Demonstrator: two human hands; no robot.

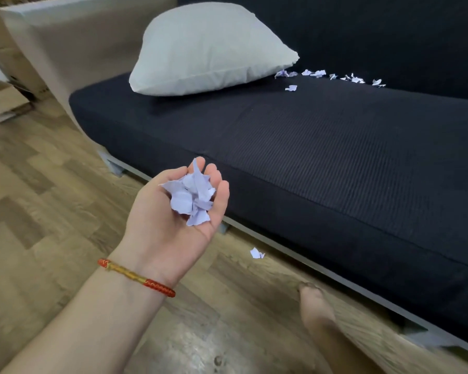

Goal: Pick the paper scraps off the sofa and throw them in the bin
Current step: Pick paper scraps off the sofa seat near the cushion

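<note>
My left hand [173,220] is held palm up over the floor in front of the sofa, its fingers curled round a bunch of pale lilac paper scraps [192,198]. Several more scraps [333,75] lie along the back of the dark sofa seat [308,147], just right of the pillow. One scrap [291,88] sits a little in front of that row. A single scrap [256,253] lies on the wooden floor below the sofa's front edge. My right hand is not in view. No bin shows.
A large white pillow [206,47] leans at the sofa's left end. A cardboard box [3,102] stands on the floor at far left. The sofa's grey base rail [335,268] runs diagonally. A blurred foot [315,306] is on the floor at lower right.
</note>
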